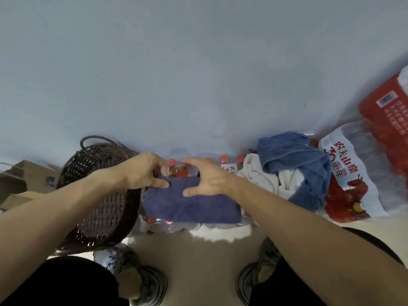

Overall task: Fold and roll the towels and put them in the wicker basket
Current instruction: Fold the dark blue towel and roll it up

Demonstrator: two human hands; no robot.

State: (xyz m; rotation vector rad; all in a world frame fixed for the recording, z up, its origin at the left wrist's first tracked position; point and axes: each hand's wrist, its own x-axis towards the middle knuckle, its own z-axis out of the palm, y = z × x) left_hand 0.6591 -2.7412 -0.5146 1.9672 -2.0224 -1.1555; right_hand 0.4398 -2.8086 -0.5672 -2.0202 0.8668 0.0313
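Head view is showing us the scene from above, and we are reading it left to right. At nine o'clock a cardboard box point(26, 180) is sitting beside the dark wicker basket point(99, 195), which is tilting its opening toward us. Just right of the basket, at the centre, a folded navy towel point(192, 206) is lying flat on a pack of red-capped water bottles point(223, 161). The left hand point(143, 171) is curling its fingers point(162, 171) over the towel's far left corner, the thumb resting on the cloth, so we are reading it as pinching that edge. The right hand point(207, 180) is hovering at the towel's far edge with its fingers spread; its thumb is touching the cloth, and we cannot tell whether the other fingers are touching it too. At three o'clock a heap of blue and white towels point(293, 168) is waiting unfolded. Further right a printed plastic bag point(353, 173) is leaning against a red package point(388, 100). At six o'clock, two shoes point(141, 279) are standing on the floor point(198, 261).
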